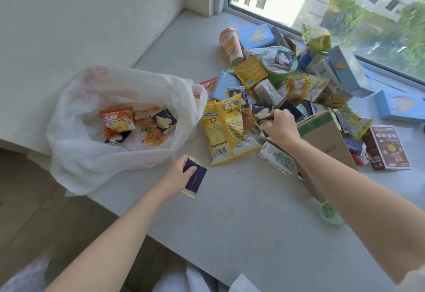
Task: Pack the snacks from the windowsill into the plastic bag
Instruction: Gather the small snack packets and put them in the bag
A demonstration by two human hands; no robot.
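Mid-pack: your left hand [180,174] pinched a navy packet [198,177], your right hand [280,127] clutched a chip packet [261,124]; both likely needed dropping left into the plastic bag [76,153].

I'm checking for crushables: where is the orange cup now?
In the head view, the orange cup lies at the far left edge of the snack pile, just left of a light blue box.

A white plastic bag [76,153] is laid open on the left of the pale grey windowsill [241,199]. A pile of snacks [287,80] is heaped near the window [345,4], flanked by a cardboard box [326,139], a yellow packet [225,135] and a blue box [397,107].
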